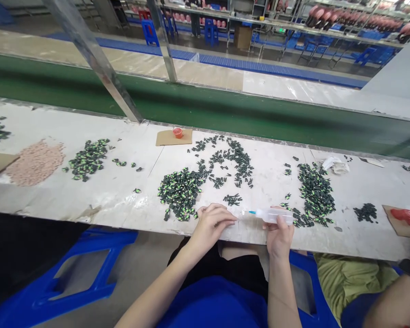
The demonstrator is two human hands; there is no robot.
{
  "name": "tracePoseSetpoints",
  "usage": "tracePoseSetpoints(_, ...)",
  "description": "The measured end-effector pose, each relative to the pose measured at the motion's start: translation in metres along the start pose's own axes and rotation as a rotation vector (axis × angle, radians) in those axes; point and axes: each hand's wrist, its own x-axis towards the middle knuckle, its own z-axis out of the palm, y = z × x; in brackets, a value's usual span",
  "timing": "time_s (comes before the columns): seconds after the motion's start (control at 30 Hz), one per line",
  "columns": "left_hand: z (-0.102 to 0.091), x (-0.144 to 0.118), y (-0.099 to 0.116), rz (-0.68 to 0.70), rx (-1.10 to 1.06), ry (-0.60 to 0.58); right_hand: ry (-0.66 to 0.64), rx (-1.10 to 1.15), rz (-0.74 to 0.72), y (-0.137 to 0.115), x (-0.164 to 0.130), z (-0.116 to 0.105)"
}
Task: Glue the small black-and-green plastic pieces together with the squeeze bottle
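Observation:
My right hand (280, 239) grips a clear squeeze bottle (273, 215) with a thin blue nozzle, tilted nearly level and pointing left. Just off the nozzle tip, a tiny white bit lies on the table. My left hand (213, 224) rests at the table's near side, fingers bent and pressed together; whatever they pinch, if anything, is hidden. A small cluster of dark pieces (233, 199) lies beyond my fingertips. Left of that hand is a heap of dark pieces with green marks (179, 193). Loose dark strips (239, 161) are scattered farther back.
Another green-marked heap (316, 193) sits right of the bottle. A red cup (177, 132) stands on cardboard at the back. Pinkish bits (37, 163) are piled far left. Metal posts (99, 68) rise behind the table. A co-worker's arm (396, 291) is at lower right.

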Motion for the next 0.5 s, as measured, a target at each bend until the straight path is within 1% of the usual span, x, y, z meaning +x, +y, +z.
tracePoseSetpoints(0.1, 0.009, -0.008, -0.004, -0.048, 0.094, 0.091, 0.037, -0.090, 0.011, 0.002, -0.005, 0.006)
tracePoseSetpoints(0.2, 0.009, -0.013, -0.011, -0.066, 0.178, 0.150, 0.070, -0.232, -0.045, 0.003, -0.013, 0.013)
tracePoseSetpoints(0.27, 0.007, -0.015, -0.013, -0.068, 0.180, 0.137, 0.069, -0.312, -0.083, 0.001, -0.019, 0.019)
tracePoseSetpoints(0.37, 0.005, -0.016, -0.011, -0.071, 0.143, 0.101, 0.030, -0.401, -0.112, -0.001, -0.025, 0.025)
tracePoseSetpoints(0.5, 0.007, -0.016, -0.009, -0.102, 0.105, 0.118, -0.001, -0.475, -0.132, -0.001, -0.026, 0.026)
